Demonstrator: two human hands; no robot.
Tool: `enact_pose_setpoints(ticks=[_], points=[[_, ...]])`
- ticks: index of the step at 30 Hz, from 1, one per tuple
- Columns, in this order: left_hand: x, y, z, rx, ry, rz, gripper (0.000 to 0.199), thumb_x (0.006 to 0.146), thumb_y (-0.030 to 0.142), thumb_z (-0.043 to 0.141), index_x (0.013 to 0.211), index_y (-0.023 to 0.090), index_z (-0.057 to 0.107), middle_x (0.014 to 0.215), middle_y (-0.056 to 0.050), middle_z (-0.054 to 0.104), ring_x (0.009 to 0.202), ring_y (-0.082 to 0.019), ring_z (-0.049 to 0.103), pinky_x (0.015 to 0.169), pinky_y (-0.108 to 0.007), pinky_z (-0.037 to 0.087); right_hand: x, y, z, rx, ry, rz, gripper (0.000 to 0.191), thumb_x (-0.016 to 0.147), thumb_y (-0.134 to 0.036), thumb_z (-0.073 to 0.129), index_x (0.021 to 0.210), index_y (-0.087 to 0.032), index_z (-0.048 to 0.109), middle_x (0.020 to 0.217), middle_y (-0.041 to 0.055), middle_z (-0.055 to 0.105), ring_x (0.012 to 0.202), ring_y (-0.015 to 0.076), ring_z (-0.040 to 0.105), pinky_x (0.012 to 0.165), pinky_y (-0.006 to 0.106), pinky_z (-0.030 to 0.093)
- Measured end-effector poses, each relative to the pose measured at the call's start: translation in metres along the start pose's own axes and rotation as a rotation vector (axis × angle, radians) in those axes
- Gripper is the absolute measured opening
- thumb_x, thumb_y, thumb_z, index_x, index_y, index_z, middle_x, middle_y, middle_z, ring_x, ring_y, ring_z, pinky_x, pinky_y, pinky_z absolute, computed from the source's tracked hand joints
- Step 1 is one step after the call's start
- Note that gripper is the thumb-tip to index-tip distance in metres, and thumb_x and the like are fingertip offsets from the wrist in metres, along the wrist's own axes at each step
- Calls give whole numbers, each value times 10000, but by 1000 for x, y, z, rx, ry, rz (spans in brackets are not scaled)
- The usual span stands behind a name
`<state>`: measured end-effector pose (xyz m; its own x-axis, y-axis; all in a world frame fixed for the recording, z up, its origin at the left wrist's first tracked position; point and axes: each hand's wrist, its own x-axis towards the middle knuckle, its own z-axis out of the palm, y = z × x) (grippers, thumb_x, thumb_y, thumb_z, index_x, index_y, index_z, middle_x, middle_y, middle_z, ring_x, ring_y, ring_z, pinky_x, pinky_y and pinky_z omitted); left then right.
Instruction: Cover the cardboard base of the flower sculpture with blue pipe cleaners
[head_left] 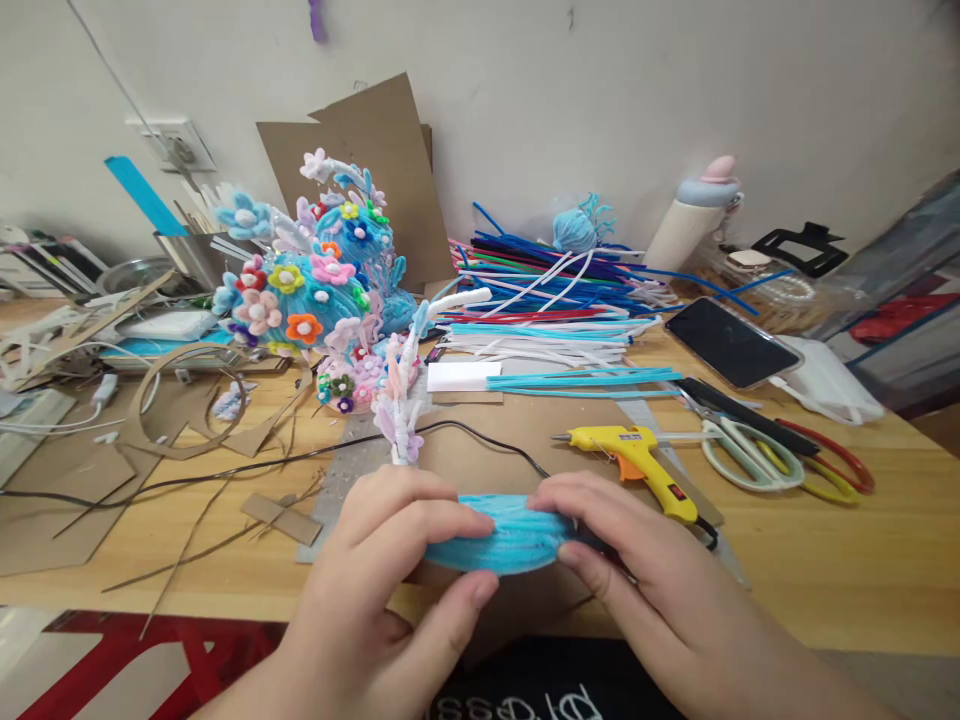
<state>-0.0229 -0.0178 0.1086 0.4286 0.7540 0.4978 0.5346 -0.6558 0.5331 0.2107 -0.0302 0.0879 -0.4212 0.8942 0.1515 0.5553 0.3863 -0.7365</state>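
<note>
Near the table's front edge, both hands grip a light-blue oval piece (506,535) that looks covered in rows of fuzzy pipe cleaner. My left hand (416,565) closes on its left end, thumb below and fingers over the top. At the opposite end, my right hand (637,565) pinches it between thumb and fingers. A white fuzzy stem (405,400) with pale purple flowers rises behind my left hand; whether it joins the blue piece is hidden. Just beyond my right hand lies a yellow glue gun (637,455) on cardboard.
Flower-covered blue decorations (300,290) stand at the back left. Pipe cleaners (547,280) are piled at the back. Scissors (750,455), pliers (825,460) and a phone (731,342) lie right. A black cord (262,465) crosses the table among cardboard scraps (281,520). A bottle (690,225) stands by the wall.
</note>
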Motion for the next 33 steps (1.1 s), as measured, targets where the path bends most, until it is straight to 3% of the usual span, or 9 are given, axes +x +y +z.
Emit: enact_pose_setpoints(ticks=[7,12,16,19,23,27,33], points=[[8,7,4,-86,18,-142,45,853,223,621,885,248,600,830,0,628,721,-164,621,576,-268,478,0,-5,1,76,-27,38,134,1025,-271,434,1117,-286,530,1103,25,628,1014,206,632,886,384,544],[5,5,5,-44,-7,-137,37,906,275,581,941,266,576,890,-1,634,796,-178,607,661,-294,478,0,-4,4,89,6,30,160,1027,-261,421,1135,-282,537,1108,29,626,1021,207,631,888,387,535],[0,1,3,70,-68,11,409,840,509,691,1128,253,554,1053,-44,646,976,-236,593,795,-345,468,-4,2,5,103,42,9,187,1034,-271,410,1176,-294,530,1132,30,624,1063,205,628,905,383,539],[-7,-2,6,213,-53,80,477,821,329,736,1236,242,516,1080,-50,668,994,-247,603,860,-374,403,-13,10,11,115,86,-28,215,1028,-256,422,1211,-302,524,1144,35,624,1095,201,627,914,366,545],[-18,-10,17,222,32,111,482,801,26,551,1230,245,530,1035,-39,685,952,-219,628,881,-385,385,-26,24,21,154,175,-79,237,1010,-220,437,1216,-283,536,1166,60,639,1138,217,626,929,361,552],[-21,-15,28,102,113,248,468,805,-7,561,1195,250,527,944,-17,677,863,-179,616,828,-360,445,-36,27,21,159,229,-93,240,1001,-204,438,1206,-267,546,1187,78,649,1122,230,639,926,377,559],[-20,-14,39,77,144,286,484,824,35,653,1244,222,501,1027,-64,627,958,-197,590,821,-355,520,-39,13,3,128,191,-20,177,1008,-204,420,1093,-241,570,1063,65,660,993,216,652,867,393,559]])
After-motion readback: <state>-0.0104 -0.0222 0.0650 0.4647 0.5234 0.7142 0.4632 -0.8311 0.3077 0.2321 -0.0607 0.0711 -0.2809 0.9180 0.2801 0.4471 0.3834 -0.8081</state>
